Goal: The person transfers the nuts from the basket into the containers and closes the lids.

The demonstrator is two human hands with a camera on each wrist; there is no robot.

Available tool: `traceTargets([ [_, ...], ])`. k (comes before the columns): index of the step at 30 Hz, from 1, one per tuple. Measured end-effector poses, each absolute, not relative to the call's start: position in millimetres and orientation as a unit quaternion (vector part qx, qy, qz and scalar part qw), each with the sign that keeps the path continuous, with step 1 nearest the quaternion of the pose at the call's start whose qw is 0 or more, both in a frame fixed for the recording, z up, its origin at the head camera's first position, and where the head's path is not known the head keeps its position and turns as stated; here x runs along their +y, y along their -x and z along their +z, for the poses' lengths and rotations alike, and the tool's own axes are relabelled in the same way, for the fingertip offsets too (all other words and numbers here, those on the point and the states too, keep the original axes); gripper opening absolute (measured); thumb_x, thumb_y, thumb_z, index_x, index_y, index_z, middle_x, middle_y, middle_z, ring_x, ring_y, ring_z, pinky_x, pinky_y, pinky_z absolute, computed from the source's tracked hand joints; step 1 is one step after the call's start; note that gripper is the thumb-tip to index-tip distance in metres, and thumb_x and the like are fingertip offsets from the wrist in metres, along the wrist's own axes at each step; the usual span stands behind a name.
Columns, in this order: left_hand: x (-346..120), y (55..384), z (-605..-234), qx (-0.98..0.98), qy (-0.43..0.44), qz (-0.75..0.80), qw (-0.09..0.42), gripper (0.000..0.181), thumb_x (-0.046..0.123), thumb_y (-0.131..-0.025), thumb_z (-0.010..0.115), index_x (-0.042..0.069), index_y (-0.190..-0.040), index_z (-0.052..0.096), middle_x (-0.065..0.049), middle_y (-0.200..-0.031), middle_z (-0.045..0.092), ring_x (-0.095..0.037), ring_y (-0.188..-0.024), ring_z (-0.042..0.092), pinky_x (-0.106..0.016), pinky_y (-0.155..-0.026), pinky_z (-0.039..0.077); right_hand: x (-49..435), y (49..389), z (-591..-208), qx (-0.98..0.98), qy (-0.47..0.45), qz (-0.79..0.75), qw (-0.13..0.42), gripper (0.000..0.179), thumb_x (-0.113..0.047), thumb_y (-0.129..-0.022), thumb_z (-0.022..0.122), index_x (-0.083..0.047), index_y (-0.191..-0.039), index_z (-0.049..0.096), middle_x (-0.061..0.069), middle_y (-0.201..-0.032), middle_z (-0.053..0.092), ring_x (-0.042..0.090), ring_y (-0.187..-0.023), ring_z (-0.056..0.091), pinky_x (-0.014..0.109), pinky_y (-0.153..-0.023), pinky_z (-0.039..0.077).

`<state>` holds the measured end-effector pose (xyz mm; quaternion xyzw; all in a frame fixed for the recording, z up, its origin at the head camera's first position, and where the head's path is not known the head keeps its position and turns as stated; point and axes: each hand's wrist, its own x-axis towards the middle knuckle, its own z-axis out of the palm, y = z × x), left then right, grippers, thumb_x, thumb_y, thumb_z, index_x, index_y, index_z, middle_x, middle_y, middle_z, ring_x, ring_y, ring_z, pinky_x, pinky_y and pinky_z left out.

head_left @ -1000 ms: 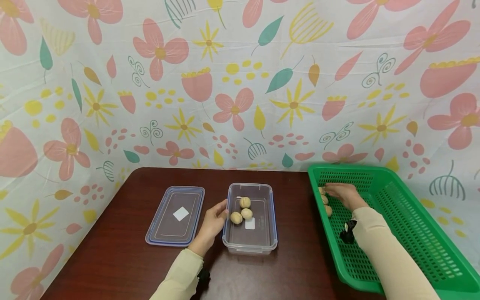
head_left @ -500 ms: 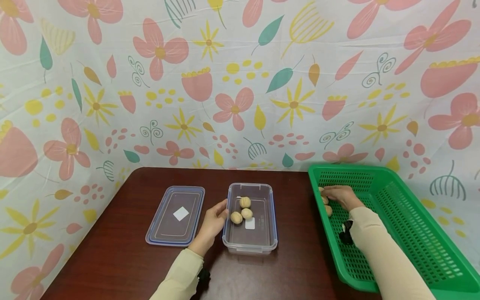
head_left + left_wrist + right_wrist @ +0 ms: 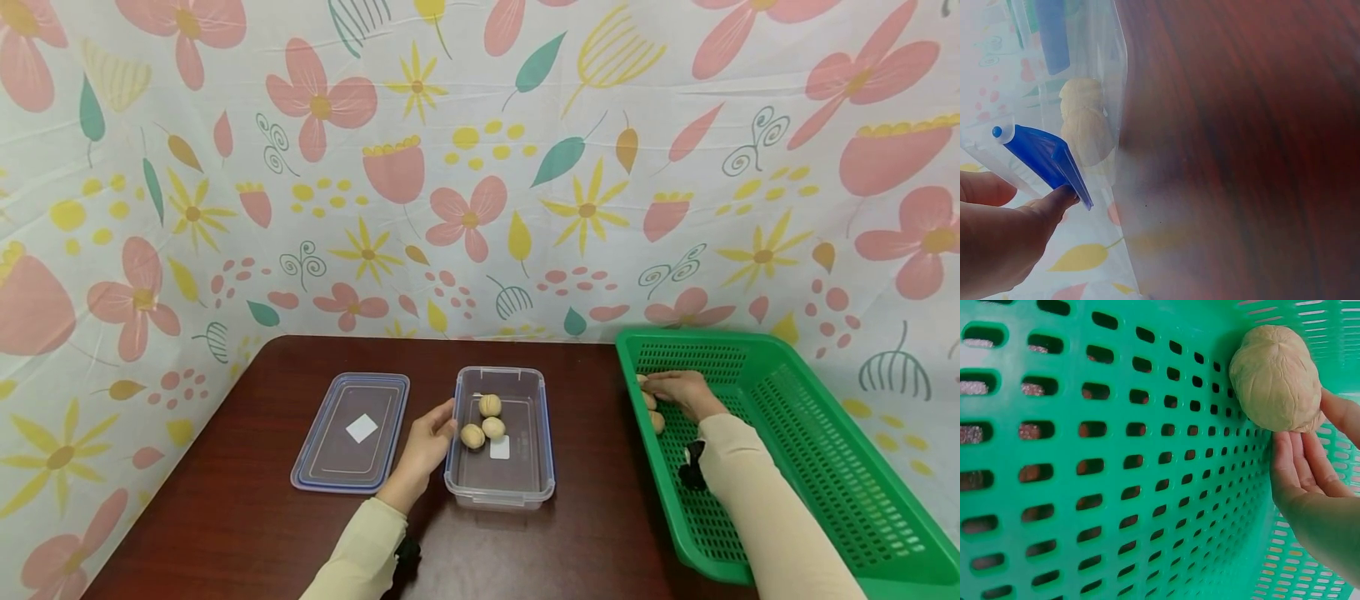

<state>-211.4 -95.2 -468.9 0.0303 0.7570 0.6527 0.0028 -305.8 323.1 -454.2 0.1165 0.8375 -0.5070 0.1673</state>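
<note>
A clear plastic food container (image 3: 501, 493) with blue side latches stands on the table, and three walnuts (image 3: 490, 406) lie inside it. My left hand (image 3: 426, 442) holds its left side; in the left wrist view the fingers and thumb are at the rim and a blue latch (image 3: 1044, 156). At the right, my right hand (image 3: 684, 393) reaches into a green plastic basket (image 3: 810, 467). Its thumb and fingers curl round the farthest walnut (image 3: 642, 379) by the left wall. Two nearer walnuts (image 3: 657, 422) lie beside it. In the right wrist view a nearer walnut (image 3: 1275, 378) mostly hides the gripped one.
The container's clear lid (image 3: 351, 432), blue-edged with a white label, lies flat on the dark red-brown table (image 3: 247, 500) left of the container. Behind the table hangs a flowered cloth (image 3: 480, 167). The basket's raised rim stands along the table's right side.
My right hand has lowered slightly, and its fingers have gone from straight to curled round the far walnut. The left hand, container and lid have stayed put.
</note>
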Motion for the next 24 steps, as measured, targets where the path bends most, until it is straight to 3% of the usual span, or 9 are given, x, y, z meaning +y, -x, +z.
traceTargets([
  [24,-95.2,212.6,-471.5,0.762,-0.017,0.647,0.007,0.041,0.000,-0.098,0.047,-0.009,-0.138,0.044,-0.028,-0.137,0.048,-0.038,-0.127,0.047,-0.048,-0.104,0.041,322.2,305.5,-454.6,0.836,-0.113,-0.512,0.159,0.065,-0.032,-0.096,0.059,0.008,-0.142,0.038,0.031,-0.148,0.028,0.045,-0.133,0.033,0.053,-0.107,0.036],
])
